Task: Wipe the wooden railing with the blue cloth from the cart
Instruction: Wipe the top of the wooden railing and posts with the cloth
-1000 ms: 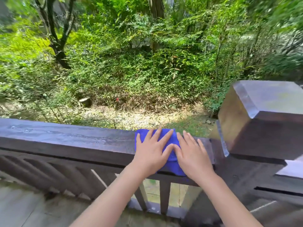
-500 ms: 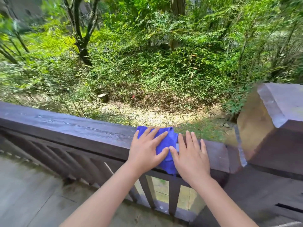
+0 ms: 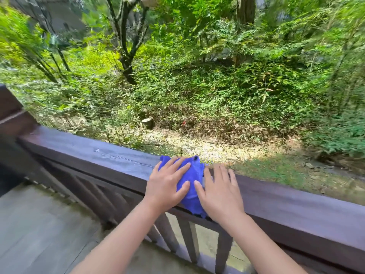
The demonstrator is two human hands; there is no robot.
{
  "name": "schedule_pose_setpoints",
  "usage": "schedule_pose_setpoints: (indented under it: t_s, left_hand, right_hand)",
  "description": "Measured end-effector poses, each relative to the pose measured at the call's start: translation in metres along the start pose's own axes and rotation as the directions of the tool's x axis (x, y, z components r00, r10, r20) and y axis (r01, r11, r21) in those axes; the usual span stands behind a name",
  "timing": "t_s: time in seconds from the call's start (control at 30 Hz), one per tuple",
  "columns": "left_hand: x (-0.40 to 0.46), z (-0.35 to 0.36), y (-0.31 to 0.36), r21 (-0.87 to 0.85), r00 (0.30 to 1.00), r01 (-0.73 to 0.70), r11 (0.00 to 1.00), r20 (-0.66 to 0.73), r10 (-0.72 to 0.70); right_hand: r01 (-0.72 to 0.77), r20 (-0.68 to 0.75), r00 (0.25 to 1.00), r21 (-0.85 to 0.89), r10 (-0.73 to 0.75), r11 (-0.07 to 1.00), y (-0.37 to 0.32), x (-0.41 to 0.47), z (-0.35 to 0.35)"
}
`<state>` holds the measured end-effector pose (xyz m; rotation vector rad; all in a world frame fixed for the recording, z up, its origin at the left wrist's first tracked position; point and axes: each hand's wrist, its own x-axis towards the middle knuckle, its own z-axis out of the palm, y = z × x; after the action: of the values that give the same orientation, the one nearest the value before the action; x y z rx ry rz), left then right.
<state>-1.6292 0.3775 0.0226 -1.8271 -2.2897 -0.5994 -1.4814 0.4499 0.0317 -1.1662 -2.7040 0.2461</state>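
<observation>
The blue cloth [image 3: 194, 176] lies bunched on top of the dark wooden railing [image 3: 94, 155], with one corner hanging over the near side. My left hand [image 3: 167, 186] presses flat on the cloth's left half, fingers spread. Beside it, my right hand [image 3: 219, 192] presses on the cloth's right edge, its fingers reaching onto the bare rail top. The two thumbs nearly touch. The cart is out of view.
The railing runs from a dark post [image 3: 9, 115] at the far left down to the lower right, with slats [image 3: 187, 236] below it. A grey deck floor [image 3: 39, 230] lies on my side. Beyond the rail are a drop, shrubs and trees [image 3: 126, 62].
Both hands have slid the cloth leftward along the rail. The big square post on the right has left the view, and a post at the far left has appeared.
</observation>
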Motion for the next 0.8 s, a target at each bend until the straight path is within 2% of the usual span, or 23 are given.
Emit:
schedule_pose_setpoints:
  t_s: [0.13,0.23,0.3,0.4,0.5,0.6,0.8]
  left_hand:
    - [0.001,-0.029,-0.098,0.008,0.999,0.031,1.000,0.039,-0.031]
    - [0.004,-0.052,-0.159,-0.014,0.993,0.062,0.998,0.104,-0.060]
    - [0.007,-0.053,-0.167,0.011,0.985,0.088,0.996,0.147,-0.088]
    - [0.010,-0.041,-0.145,0.142,0.974,0.125,0.982,0.173,-0.148]
    - [0.010,-0.036,-0.136,0.168,0.986,0.034,0.985,0.155,-0.060]
    - [0.009,-0.040,-0.146,0.103,0.984,-0.074,0.992,0.168,0.056]
    - [0.008,-0.049,-0.195,0.105,0.962,-0.262,0.959,0.114,0.250]
  right_hand:
    - [-0.009,0.019,1.000,-0.034,0.009,0.999,-0.058,0.032,0.016]
    - [-0.080,0.032,0.996,-0.063,0.082,0.995,-0.075,0.044,0.021]
    - [-0.119,0.034,0.992,-0.094,0.123,0.988,-0.079,0.046,0.022]
    - [-0.135,0.024,0.990,-0.122,0.139,0.983,-0.083,0.049,0.024]
    - [-0.117,0.002,0.993,-0.151,0.119,0.982,-0.092,0.051,0.025]
    - [-0.083,0.024,0.996,-0.155,0.088,0.984,-0.107,0.057,0.028]
    - [-0.008,0.030,0.999,-0.138,0.013,0.990,-0.130,0.069,0.028]
